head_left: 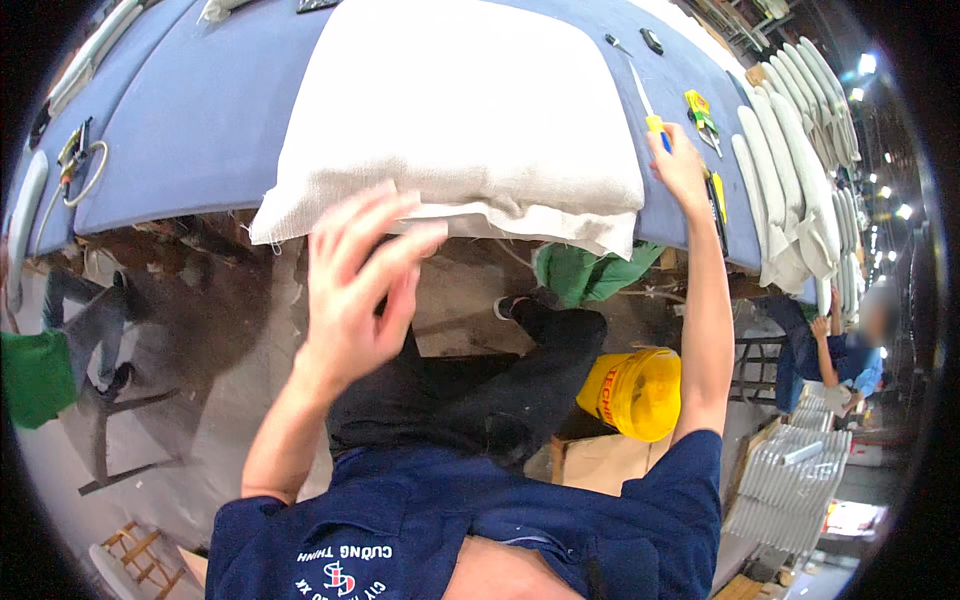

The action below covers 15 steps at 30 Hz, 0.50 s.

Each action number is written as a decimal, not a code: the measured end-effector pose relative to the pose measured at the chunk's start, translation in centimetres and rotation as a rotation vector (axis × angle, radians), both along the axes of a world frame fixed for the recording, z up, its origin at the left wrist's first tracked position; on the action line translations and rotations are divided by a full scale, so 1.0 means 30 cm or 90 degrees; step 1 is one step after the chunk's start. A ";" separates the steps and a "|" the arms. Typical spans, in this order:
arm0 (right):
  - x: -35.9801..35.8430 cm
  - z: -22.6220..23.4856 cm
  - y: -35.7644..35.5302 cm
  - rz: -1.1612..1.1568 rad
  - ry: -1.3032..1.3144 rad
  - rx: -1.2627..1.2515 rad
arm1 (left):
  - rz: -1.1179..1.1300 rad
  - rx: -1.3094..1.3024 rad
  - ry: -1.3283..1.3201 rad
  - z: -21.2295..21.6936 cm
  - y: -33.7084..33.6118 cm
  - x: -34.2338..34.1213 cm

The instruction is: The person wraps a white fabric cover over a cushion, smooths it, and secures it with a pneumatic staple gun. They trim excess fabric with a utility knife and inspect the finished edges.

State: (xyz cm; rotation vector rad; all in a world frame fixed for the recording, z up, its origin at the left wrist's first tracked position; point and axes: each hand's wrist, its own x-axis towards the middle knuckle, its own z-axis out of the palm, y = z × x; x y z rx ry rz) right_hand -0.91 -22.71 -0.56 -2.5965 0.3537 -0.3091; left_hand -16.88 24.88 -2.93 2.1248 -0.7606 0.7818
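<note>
A large white fabric-covered cushion (460, 100) lies on the blue table in front of me. Loose fabric hangs along its near edge, rumpled in places. My left hand (362, 275) hovers at the front left of that edge, its fingers stretched out and apart, slightly blurred; nothing shows in it. On the right, beside the cushion, my right hand (680, 168) is closed around the yellow and blue handle of a screwdriver (655, 124). Its long thin shaft points away from me over the table.
Right of my right hand lie a yellow-green tool (702, 115) and a yellow-black cutter (717, 205). A staple gun with a hose (75, 155) rests at the left. Several padded panels (770, 160) stand at the right edge. Below are a yellow bucket (650, 395) and, farther right, another person (825, 345).
</note>
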 end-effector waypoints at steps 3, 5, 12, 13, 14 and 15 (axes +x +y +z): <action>-0.261 0.150 0.148 0.168 -0.122 -0.020 | 0.115 0.062 -0.011 0.015 -0.039 0.129; -0.443 0.218 0.207 0.292 -0.137 -0.091 | 0.155 0.105 -0.025 0.011 -0.105 0.188; -0.771 0.328 0.292 0.343 0.039 -0.212 | 0.235 0.194 0.109 -0.078 -0.200 0.223; -0.779 0.311 0.291 0.365 0.023 -0.252 | 0.223 0.186 0.108 -0.078 -0.196 0.224; -0.784 0.297 0.294 0.359 0.032 -0.254 | 0.219 0.187 0.111 -0.084 -0.195 0.222; -0.784 0.284 0.300 0.351 0.036 -0.256 | 0.215 0.188 0.109 -0.085 -0.192 0.224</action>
